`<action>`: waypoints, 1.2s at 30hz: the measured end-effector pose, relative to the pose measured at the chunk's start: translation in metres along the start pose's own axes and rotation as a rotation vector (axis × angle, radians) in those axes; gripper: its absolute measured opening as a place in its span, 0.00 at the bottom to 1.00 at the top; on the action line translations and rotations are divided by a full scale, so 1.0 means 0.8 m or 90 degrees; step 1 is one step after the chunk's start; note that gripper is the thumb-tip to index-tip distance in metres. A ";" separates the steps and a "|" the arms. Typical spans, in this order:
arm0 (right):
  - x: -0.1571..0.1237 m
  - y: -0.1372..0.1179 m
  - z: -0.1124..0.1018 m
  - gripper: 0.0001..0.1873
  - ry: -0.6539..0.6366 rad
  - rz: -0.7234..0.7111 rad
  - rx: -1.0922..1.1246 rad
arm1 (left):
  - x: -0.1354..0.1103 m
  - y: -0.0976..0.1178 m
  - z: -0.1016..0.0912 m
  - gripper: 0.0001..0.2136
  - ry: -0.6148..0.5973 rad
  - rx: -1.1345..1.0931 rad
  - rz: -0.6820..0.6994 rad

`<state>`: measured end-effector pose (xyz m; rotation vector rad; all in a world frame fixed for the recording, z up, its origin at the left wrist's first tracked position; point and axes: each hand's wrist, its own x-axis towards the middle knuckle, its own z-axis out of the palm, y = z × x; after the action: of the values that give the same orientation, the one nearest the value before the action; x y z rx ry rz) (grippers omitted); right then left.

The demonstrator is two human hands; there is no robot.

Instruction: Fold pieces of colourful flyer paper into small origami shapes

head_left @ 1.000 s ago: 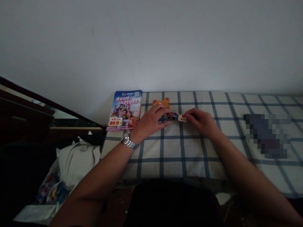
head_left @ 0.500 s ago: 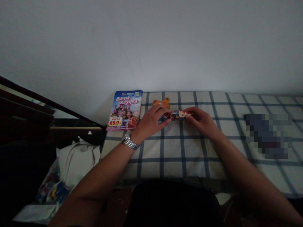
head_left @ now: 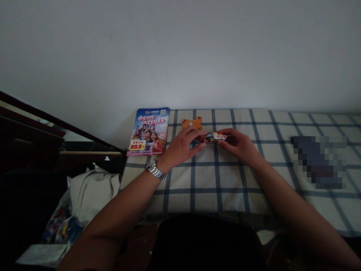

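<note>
red-lettered paper (head_left: 214,137), as i see it from afar, is held between my left grip (head_left: 184,146), narrow on one end, and my right grip (head_left: 239,146), pinching the other. just beyond the left grip is an orange bear figure (head_left: 195,122); to that grip's left, flyers (head_left: 149,130); beneath both, checked cloth (head_left: 205,178).

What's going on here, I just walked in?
A person has a small, folded-looking printed paper between both bare hands, the left hand at one end and the right hand at the other, above a checked cloth. A stack of flyers lies to the left, and an orange bear face shows just beyond the left hand.
</note>
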<state>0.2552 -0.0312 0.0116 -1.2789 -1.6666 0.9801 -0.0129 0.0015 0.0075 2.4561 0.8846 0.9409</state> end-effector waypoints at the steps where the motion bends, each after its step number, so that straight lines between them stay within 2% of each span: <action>1: 0.000 0.000 0.000 0.23 -0.001 -0.001 -0.001 | 0.000 0.000 0.000 0.15 0.001 -0.007 0.000; 11: -0.003 0.002 0.003 0.22 -0.030 -0.027 -0.014 | 0.000 0.010 -0.002 0.19 -0.002 0.003 -0.005; 18: -0.004 0.006 0.009 0.23 -0.035 -0.026 0.024 | 0.000 0.012 0.006 0.13 0.008 -0.029 0.003; 21: -0.004 0.007 0.014 0.29 -0.016 -0.025 0.077 | 0.000 0.015 0.006 0.12 0.008 -0.042 -0.018; 25: -0.003 0.012 0.025 0.49 0.020 -0.021 0.140 | 0.000 0.021 0.008 0.13 0.033 -0.060 -0.050; 28: -0.002 0.016 0.033 0.56 0.040 0.000 0.168 | 0.000 0.025 0.012 0.13 0.056 -0.067 -0.061; 30: -0.002 0.017 0.037 0.56 0.033 0.002 0.177 | 0.000 0.028 0.013 0.13 0.067 -0.067 -0.063; 36: -0.004 0.008 0.041 0.47 0.013 0.001 0.183 | -0.001 0.030 0.014 0.13 0.068 -0.051 -0.048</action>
<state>0.2279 -0.0367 -0.0071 -1.0937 -1.4475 1.1573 0.0048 -0.0178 0.0115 2.3077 0.9485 1.0687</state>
